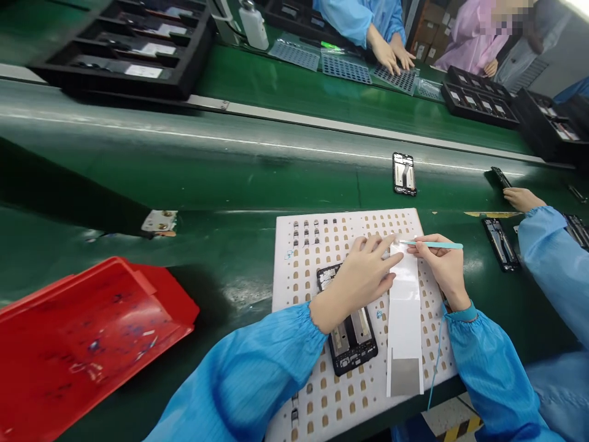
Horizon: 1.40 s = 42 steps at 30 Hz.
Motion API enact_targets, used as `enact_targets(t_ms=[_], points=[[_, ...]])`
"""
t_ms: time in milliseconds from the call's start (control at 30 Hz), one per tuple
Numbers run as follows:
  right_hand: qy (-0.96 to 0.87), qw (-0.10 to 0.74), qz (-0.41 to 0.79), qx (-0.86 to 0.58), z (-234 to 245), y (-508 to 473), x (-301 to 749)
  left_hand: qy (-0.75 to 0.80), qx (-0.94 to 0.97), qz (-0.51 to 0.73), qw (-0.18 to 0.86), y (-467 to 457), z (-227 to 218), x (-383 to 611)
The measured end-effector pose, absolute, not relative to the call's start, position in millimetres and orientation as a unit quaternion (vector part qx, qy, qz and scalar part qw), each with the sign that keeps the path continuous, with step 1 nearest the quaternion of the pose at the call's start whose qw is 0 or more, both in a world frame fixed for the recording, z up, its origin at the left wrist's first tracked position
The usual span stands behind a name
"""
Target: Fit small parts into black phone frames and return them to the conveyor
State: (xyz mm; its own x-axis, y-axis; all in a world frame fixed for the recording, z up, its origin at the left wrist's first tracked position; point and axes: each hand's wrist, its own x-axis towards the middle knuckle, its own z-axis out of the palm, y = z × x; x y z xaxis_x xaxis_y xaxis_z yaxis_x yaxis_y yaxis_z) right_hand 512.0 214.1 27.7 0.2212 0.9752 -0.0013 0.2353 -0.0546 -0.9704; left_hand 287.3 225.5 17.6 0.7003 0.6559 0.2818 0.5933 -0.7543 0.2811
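Note:
Teal tweezers (442, 245) are pinched in my right hand (442, 267), with their tips pointing left at the top of a white adhesive strip (405, 325). My left hand (359, 273) reaches across from the left, fingers apart, its fingertips at the strip's upper left edge. Beneath my left wrist lies a black phone frame (353, 341), partly hidden by the hand and sleeve. Strip and frame both rest on a white board (288, 331) with rows of tan slots. Several small dark parts (306, 233) sit in the board's upper left slots.
At left stands a red bin (177, 310) with scraps inside. A phone frame (404, 174) lies beyond the board. On the right, a co-worker's hand (523, 199) holds a dark phone part, near another frame (500, 244). Black trays (184, 80) and other workers line the far side.

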Motion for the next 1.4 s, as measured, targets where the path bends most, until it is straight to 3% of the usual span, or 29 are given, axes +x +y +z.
enact_targets(t_ms=[567,700,833,1033,1400], points=[[-0.509,0.489,0.35,-0.615,31.1,214.1,513.2,0.344,0.92,0.171,0.07,224.5,24.1,293.4],[-0.53,0.503,0.339,-0.593,57.3,200.7,507.0,0.337,0.903,0.243,0.111,218.6,29.5,269.1],[-0.578,0.452,0.395,-0.553,73.7,193.4,478.7,0.424,0.822,0.339,0.173,209.0,26.9,223.1],[-0.571,0.382,0.515,-0.513,44.4,209.5,433.2,0.438,0.79,0.362,0.228,201.1,10.8,196.5],[-0.578,0.364,0.526,-0.507,33.5,215.7,431.0,0.443,0.781,0.364,0.247,200.9,7.4,195.2]])
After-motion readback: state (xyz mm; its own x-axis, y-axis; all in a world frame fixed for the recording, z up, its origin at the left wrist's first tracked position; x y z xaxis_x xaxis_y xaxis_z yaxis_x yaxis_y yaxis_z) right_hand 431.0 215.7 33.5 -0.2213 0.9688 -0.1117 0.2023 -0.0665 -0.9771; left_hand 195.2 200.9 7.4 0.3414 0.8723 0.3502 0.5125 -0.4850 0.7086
